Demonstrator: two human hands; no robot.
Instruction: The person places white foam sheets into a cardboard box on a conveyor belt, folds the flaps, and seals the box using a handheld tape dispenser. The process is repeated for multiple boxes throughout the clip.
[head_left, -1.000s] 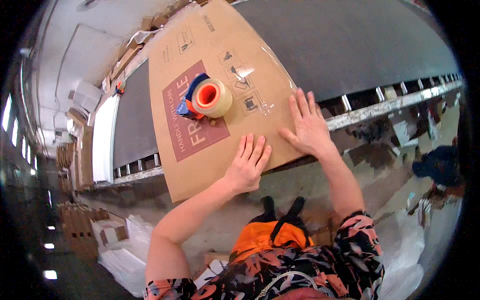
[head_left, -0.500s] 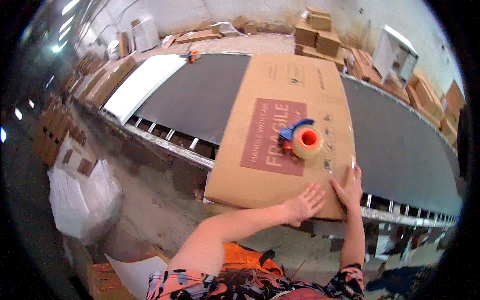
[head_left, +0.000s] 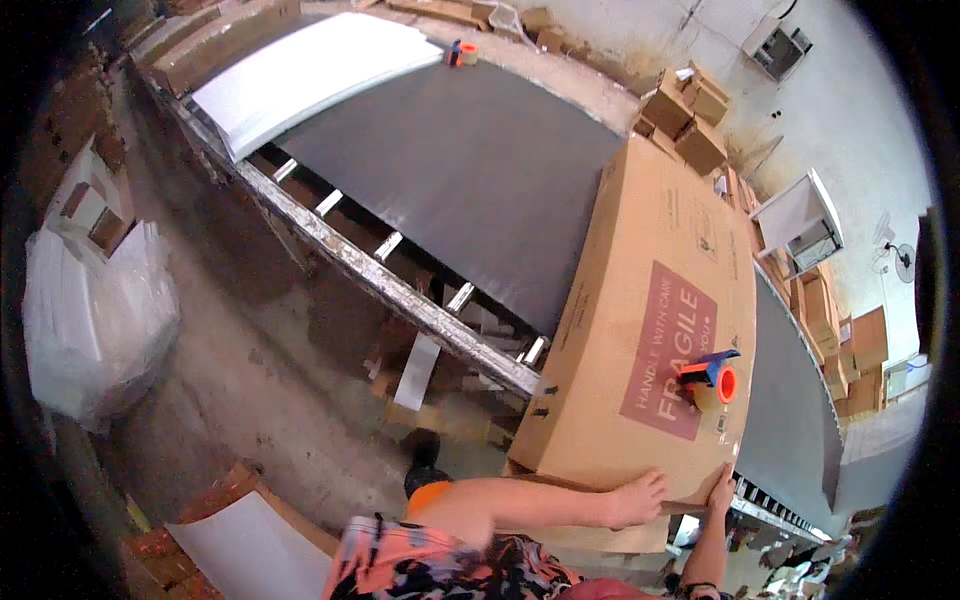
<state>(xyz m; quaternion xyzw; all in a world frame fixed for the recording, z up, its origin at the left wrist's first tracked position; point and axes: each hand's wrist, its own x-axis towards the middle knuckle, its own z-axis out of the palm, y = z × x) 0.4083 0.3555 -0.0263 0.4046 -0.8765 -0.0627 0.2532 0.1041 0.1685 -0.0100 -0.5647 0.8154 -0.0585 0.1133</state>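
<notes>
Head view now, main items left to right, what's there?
Plastic-wrapped white bundle → stack of white panels → tape dispenser at the belt's far edge → large cardboard box → open white cabinet-like unit → fan.

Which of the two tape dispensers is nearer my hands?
The tape dispenser on top of the large brown carton; the other dispenser is farther off, beside the white panels.

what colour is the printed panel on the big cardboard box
The panel is dull maroon with pale lettering; the head view shows it best.
</notes>
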